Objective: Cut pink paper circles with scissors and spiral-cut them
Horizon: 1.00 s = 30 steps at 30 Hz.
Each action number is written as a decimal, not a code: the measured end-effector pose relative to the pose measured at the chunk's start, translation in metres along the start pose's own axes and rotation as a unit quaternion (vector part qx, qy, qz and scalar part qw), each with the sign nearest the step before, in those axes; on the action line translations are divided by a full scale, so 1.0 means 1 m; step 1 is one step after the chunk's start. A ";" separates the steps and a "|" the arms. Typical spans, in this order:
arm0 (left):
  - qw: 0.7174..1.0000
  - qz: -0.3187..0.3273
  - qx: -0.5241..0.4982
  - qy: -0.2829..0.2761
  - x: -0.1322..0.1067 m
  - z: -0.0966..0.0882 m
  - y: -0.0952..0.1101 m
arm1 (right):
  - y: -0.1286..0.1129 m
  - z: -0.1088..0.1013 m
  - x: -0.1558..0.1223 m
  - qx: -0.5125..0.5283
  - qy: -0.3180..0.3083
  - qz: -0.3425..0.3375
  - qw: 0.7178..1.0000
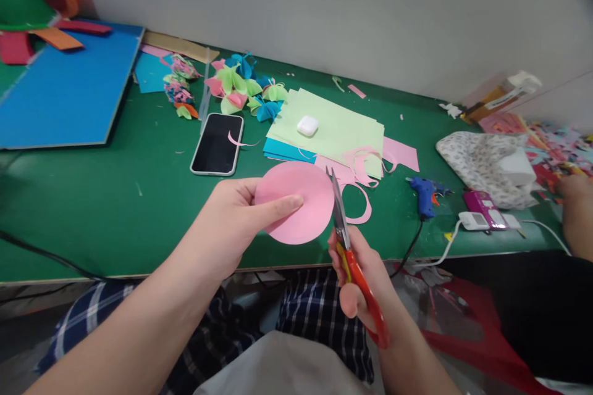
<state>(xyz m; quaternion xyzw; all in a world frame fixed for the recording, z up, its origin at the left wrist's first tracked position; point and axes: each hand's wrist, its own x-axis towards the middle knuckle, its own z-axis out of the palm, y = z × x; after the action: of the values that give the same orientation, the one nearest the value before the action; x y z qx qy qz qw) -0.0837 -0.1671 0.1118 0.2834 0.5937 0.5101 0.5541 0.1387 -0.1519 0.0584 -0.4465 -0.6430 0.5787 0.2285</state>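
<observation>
Between thumb and fingers, my left hand [236,216] pinches a round piece of pink paper [310,197]. My right hand [365,265] is wrapped round the handles of a pair of orange-handled scissors [361,278]. The scissor blades point up, slightly parted, right beside the circle's right edge. Curled pink paper offcuts [364,213] lie on the table just beyond the blades. Behind the circle is a stack of pale green paper sheets [333,123], with blue and pink sheets partly showing underneath and a white earbud case [307,126] on top.
On the green table [157,210] lie a phone [217,143], folded paper flowers [241,86], a blue board [92,92] and a blue glue gun [422,196]. A patterned cloth pouch [486,163] and a purple power strip [486,208] sit rightward. Another person's hand [577,203] is at the right edge.
</observation>
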 end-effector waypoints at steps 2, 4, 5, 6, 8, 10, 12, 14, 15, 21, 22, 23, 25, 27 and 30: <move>1.000 -0.001 0.003 -0.001 0.000 -0.001 0.001 | -0.003 -0.002 -0.001 0.011 -0.004 -0.005 1.000; 1.000 -0.005 0.006 -0.004 0.000 -0.001 0.003 | -0.002 -0.005 -0.002 0.008 -0.006 -0.007 1.000; 1.000 -0.006 0.006 -0.008 0.000 -0.001 0.004 | -0.002 -0.006 -0.002 0.003 -0.004 -0.005 1.000; 1.000 -0.009 0.008 -0.011 0.000 -0.002 0.005 | -0.001 -0.007 -0.002 -0.003 -0.003 -0.005 1.000; 1.000 -0.013 0.012 -0.015 0.001 -0.002 0.007 | 0.000 -0.009 -0.002 -0.018 0.001 -0.003 1.000; 1.000 -0.016 0.018 -0.020 0.001 -0.003 0.009 | 0.000 -0.011 -0.002 -0.030 -0.001 -0.008 1.000; 0.999 -0.017 0.025 -0.026 0.002 -0.004 0.011 | -0.002 -0.011 -0.002 -0.037 -0.006 -0.017 0.999; 0.999 -0.018 0.033 -0.030 0.002 -0.005 0.012 | -0.004 -0.012 -0.002 -0.042 -0.007 -0.026 0.999; 0.999 -0.019 0.038 -0.030 0.003 -0.005 0.013 | -0.005 -0.012 -0.002 -0.044 -0.006 -0.029 0.999; 0.997 -0.025 0.060 -0.031 0.005 -0.007 0.014 | -0.005 -0.015 -0.001 -0.061 -0.006 -0.050 0.997; 0.997 -0.027 0.063 -0.032 0.005 -0.007 0.014 | -0.004 -0.015 -0.001 -0.065 -0.005 -0.056 0.996; 0.997 -0.028 0.066 -0.033 0.006 -0.008 0.015 | -0.003 -0.016 -0.001 -0.070 -0.005 -0.062 0.996; 0.996 -0.029 0.070 -0.036 0.006 -0.008 0.015 | -0.002 -0.017 -0.001 -0.075 -0.003 -0.069 0.995; 0.996 -0.028 0.071 -0.039 0.007 -0.008 0.015 | -0.001 -0.018 -0.002 -0.078 0.002 -0.069 0.995; 0.996 -0.030 0.068 -0.040 0.007 -0.008 0.015 | -0.002 -0.019 -0.002 -0.083 0.001 -0.068 0.994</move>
<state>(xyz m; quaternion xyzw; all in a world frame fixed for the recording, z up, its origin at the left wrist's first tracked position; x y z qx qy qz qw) -0.0966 -0.1584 0.1216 0.3226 0.6130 0.4396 0.5718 0.1543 -0.1434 0.0654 -0.4196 -0.7174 0.5062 0.2303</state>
